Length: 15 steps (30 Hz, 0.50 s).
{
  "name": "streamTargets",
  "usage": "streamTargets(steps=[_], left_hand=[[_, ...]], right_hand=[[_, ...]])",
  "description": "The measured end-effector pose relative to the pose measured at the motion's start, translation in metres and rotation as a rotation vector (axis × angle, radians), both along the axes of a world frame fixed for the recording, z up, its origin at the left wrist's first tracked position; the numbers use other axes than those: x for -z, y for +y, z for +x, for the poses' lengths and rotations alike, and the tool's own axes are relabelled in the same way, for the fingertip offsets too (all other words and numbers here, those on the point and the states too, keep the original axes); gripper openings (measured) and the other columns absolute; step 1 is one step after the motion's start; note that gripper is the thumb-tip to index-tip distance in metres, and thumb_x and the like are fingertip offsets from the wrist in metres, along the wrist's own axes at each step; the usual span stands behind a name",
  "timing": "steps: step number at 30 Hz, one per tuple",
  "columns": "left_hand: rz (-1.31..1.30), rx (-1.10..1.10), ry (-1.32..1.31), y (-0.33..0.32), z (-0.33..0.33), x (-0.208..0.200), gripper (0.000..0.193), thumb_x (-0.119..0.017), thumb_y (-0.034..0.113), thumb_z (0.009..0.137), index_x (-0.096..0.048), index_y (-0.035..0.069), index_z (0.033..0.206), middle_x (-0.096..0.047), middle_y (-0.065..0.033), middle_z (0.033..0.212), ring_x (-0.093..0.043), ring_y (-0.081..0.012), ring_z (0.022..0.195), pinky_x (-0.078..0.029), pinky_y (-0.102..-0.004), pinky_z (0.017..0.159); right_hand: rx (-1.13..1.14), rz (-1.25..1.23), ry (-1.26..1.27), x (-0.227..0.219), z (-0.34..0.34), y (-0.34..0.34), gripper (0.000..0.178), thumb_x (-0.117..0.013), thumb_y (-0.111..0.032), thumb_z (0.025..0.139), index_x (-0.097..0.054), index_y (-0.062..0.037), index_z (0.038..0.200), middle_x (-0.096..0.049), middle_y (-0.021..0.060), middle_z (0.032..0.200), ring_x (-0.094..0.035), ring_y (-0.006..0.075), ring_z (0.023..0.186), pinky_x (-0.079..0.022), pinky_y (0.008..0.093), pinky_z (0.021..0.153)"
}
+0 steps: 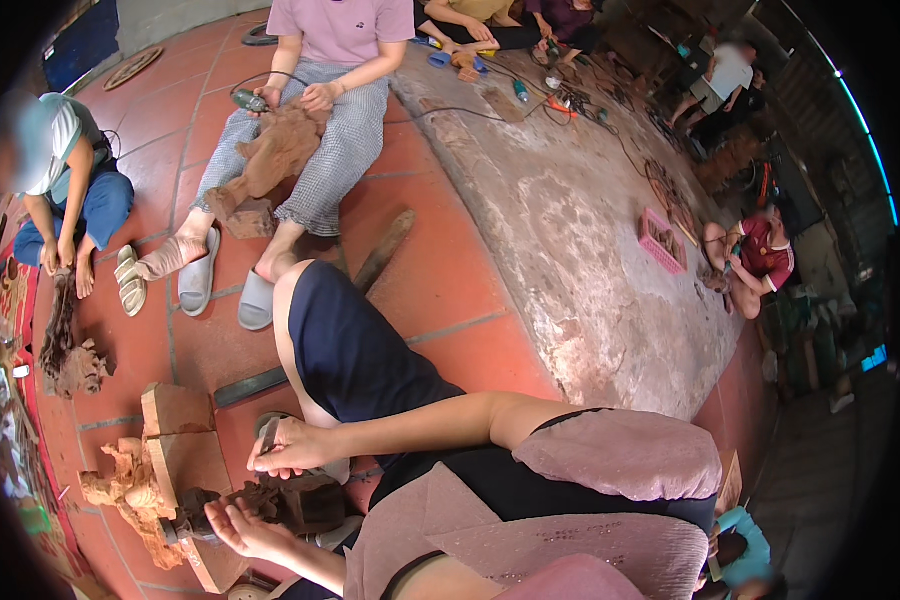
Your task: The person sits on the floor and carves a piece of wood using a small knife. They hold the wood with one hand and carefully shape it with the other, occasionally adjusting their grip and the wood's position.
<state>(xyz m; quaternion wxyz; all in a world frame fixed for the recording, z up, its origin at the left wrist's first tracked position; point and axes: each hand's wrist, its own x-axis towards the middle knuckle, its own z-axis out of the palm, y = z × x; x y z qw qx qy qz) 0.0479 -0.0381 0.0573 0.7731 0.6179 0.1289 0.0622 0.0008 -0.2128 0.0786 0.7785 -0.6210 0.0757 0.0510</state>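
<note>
Carving, dark and knobbly, sits between the hands, pale wooden blocks crowding its left; tiled floor stretches past the knee to a concrete slab. Its lower edge is hard to make out. The left hand has a loose, released grip, contact unclear; the right hand grasps 1 slim tool.

From the wearer's head, a fisheye looks down, left hand and right hand near; tiled floor spreads wide beyond.
</note>
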Motion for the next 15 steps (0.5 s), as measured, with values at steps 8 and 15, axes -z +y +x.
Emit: streamTargets(steps=[8,15], left_hand=[[0.482,-0.186,-0.261,0.013,0.064,-0.036,0.038,-0.057,0.009,0.086,-0.053,-0.002,0.122,-0.053,-0.0149,0.125,-0.052,-0.0222,0.112,-0.043,-0.0318,0.094],[0.873,-0.372,-0.294,0.040,0.092,0.004,0.043,-0.064,0.017,0.082,-0.056,0.004,0.122,-0.055,-0.0180,0.115,-0.055,-0.0263,0.104,-0.047,-0.0335,0.088]], right_hand=[[-0.032,-0.054,-0.014,-0.007,-0.008,0.006,0.021,-0.069,-0.020,0.078,-0.064,0.0000,0.081,-0.061,0.0040,0.067,-0.056,0.0089,0.060,-0.043,0.0235,0.048],[-0.047,-0.098,-0.066,0.025,-0.002,0.010,0.021,-0.071,-0.016,0.074,-0.067,0.0011,0.084,-0.065,0.0072,0.072,-0.060,0.0114,0.063,-0.047,0.0248,0.056]])
